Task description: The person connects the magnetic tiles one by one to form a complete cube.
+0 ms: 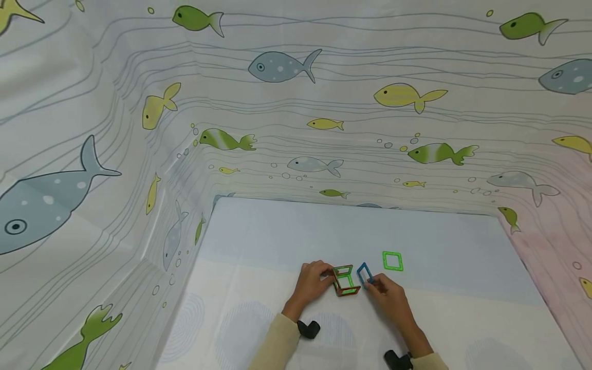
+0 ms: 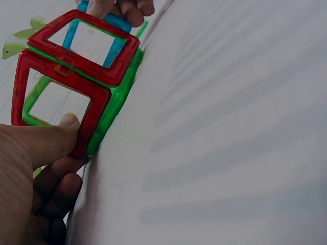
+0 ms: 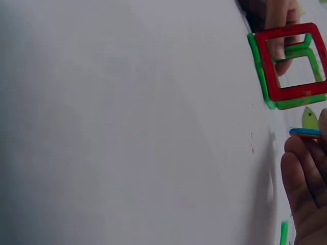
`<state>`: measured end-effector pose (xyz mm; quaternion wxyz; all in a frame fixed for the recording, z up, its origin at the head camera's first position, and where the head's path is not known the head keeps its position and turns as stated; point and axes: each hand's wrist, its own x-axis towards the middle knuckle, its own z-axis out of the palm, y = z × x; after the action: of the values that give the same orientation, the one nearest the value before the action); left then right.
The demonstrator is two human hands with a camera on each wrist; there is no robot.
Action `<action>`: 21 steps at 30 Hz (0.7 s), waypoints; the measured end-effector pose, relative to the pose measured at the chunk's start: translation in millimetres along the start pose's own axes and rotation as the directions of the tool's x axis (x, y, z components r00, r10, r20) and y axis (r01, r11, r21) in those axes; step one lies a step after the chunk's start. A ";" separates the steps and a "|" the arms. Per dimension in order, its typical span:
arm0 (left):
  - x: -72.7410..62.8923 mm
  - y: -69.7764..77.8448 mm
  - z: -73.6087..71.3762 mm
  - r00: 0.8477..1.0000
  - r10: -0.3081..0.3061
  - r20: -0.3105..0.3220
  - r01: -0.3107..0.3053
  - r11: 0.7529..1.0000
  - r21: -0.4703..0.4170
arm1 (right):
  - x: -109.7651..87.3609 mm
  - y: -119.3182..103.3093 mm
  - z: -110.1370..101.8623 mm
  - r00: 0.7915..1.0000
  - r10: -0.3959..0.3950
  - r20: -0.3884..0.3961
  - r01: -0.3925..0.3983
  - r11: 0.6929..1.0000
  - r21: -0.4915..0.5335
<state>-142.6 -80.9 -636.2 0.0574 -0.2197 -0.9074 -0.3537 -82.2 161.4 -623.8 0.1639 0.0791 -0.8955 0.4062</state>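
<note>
A small open box of magnetic square tiles, red tiles [image 1: 348, 293] standing on a green tile [image 2: 115, 102], sits on the table in the head view. My left hand [image 1: 314, 280] pinches the red tile on its left side between thumb and fingers. To the right, my right hand [image 1: 390, 298] holds a blue square tile [image 3: 305, 132] by its edge, tilted up. In the head view a narrow gap separates the blue tile from the box's right side. The right thumb is partly cut off in the right wrist view.
A loose green square tile [image 1: 393, 269] lies flat on the table, beyond my right hand. The white and pale blue table [image 1: 277, 231] is bordered by hanging fish-print cloth [image 1: 351, 144] at the back and sides. Black wrist devices [image 1: 309, 329] sit at both cuffs.
</note>
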 end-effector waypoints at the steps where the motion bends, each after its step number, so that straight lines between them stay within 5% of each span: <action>1: -0.1 0.2 -0.2 1.000 0.001 -0.001 -0.001 1.000 0.001 | 0.0 0.2 0.0 1.000 -0.009 0.002 0.009 1.000 0.001; 21: 0.6 0.0 0.2 1.000 0.005 -0.010 -0.005 1.000 0.005 | 0.6 -1.7 -0.7 0.998 0.033 0.049 -0.034 0.999 0.001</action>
<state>-143.1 -80.5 -636.2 0.0633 -0.2202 -0.9073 -0.3526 -82.2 160.8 -621.9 0.1350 0.0742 -0.9000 0.4078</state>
